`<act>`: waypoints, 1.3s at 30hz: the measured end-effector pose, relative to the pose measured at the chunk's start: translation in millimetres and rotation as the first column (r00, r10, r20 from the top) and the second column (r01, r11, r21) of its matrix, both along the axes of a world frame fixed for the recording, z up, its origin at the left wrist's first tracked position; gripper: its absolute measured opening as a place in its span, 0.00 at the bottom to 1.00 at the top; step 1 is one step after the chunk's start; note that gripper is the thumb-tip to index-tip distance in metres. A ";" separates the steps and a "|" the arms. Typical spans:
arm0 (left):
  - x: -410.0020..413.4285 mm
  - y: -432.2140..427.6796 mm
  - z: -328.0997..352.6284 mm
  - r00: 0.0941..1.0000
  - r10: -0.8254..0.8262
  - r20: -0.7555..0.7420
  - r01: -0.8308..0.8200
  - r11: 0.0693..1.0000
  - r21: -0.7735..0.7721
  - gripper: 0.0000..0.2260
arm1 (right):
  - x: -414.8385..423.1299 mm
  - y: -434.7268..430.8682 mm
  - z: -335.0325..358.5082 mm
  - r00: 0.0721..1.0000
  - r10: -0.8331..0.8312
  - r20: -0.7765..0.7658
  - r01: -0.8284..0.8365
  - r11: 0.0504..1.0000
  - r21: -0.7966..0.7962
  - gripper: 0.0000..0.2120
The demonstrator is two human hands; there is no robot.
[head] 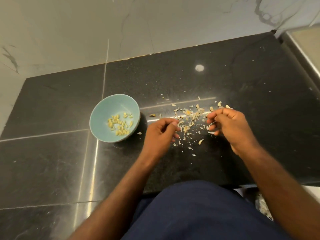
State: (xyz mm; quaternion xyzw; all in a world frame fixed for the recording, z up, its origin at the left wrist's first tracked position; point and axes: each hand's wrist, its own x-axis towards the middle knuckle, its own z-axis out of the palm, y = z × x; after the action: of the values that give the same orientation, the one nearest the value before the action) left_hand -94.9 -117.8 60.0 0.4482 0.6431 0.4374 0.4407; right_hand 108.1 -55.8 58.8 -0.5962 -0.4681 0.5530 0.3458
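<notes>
— Where are the hands?

— Both are low over the counter, apart from each other, with the litter between and under them. The left hand has its fingers curled, thumb tip against the forefinger. The right hand is curled too, with its fingertips turned in toward the pile. I cannot tell whether either one pinches a seed, because anything between those fingertips is too small to make out.

— And the litter?

— It is a loose scatter of pale, torn husks on the black counter, thickest between the two hands and thinning toward the person. Most look like flakes and split shells.

— What has come out of them?

— A small heap of yellowish kernels lies in the bottom of the blue bowl. The bowl stands just to the left of the left hand, not touching it. The kernels cover only part of the bottom.

— So how far along is it?

— Well into it, I judge. The husks and the kernel heap suggest that many seeds are already shelled. I see no stock of whole seeds anywhere on the counter, so little may be left: perhaps a last seed or two among the husks, then the shells to clear away.
</notes>
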 end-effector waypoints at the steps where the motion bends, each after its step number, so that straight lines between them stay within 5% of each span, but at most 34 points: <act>1: 8.7 0.8 -6.8 0.999 -0.041 -0.014 0.041 0.999 -0.017 0.07 | 5.5 -0.6 -4.0 0.993 0.068 0.100 -0.070 0.997 0.023 0.14; 5: 32.0 5.9 -27.5 0.992 -0.119 -0.049 0.115 0.991 -0.072 0.07 | 9.9 -12.3 -14.3 0.776 0.398 0.489 -0.456 0.890 -0.001 0.10; 9: 40.5 7.1 -32.6 0.977 -0.192 -0.092 0.185 0.979 -0.082 0.06 | -0.1 -26.2 -23.6 0.619 0.414 0.668 -0.571 0.821 0.020 0.10; 16: 43.5 3.3 -27.4 0.955 -0.272 -0.116 0.263 0.961 -0.087 0.03 | -2.6 -28.3 -30.2 0.759 0.313 0.571 -0.428 0.901 0.074 0.04; 21: 41.9 4.3 -22.6 0.980 -0.201 -0.016 0.198 0.976 -0.094 0.04 | -7.0 -37.6 -21.3 0.939 0.229 0.255 -0.267 0.955 0.125 0.08; 27: 38.1 8.0 -9.2 0.985 -0.123 0.124 0.136 0.986 -0.101 0.04 | -12.8 -41.2 -10.8 0.990 0.087 -0.114 -0.081 0.995 0.056 0.08; 39: 37.1 6.7 1.2 0.998 -0.053 0.041 0.057 0.993 -0.103 0.05 | -18.0 -37.0 -7.8 0.972 0.165 0.167 -0.201 0.952 0.229 0.04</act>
State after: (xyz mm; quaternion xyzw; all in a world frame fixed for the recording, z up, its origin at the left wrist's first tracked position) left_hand -57.8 -111.1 61.2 0.4340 0.6437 0.3995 0.4876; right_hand 90.1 -92.8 51.0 -0.5418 -0.6102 0.4756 0.3285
